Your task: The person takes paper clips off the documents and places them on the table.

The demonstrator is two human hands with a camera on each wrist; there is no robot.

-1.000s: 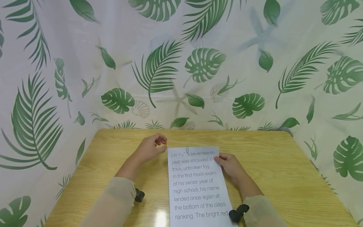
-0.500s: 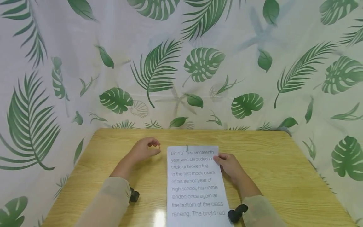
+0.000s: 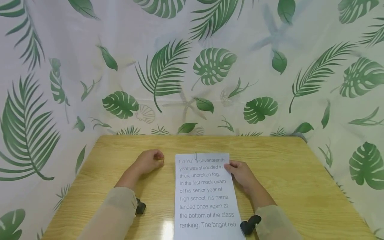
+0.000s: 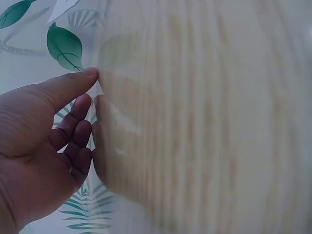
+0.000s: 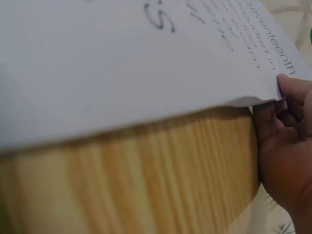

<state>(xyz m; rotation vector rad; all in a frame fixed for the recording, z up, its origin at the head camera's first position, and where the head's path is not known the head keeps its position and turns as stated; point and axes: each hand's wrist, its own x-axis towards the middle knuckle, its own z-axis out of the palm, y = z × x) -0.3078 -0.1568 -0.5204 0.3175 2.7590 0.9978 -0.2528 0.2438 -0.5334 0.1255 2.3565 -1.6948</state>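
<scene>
A printed white sheet of paper (image 3: 204, 200) lies on the table in the head view, with a small wire paper clip (image 3: 196, 156) on its top edge. My right hand (image 3: 241, 171) pinches the sheet's upper right edge. In the right wrist view its thumb (image 5: 292, 87) is on top of the page and the fingers are underneath. To the left of the sheet, apart from it, my left hand (image 3: 148, 161) is at the tabletop. The left wrist view shows its fingers loosely bent, the tips at the glossy surface and nothing visible between thumb and fingers.
The wooden table (image 3: 279, 173) ends at a leaf-patterned curtain (image 3: 210, 110) along the back and both sides. Black wrist cameras sit on both cuffs, the right one (image 3: 250, 225) close to the sheet's right edge.
My left hand has moved left and a little down, away from the sheet's top left corner. The right hand keeps its grip, and the paper clip stays on the top edge.
</scene>
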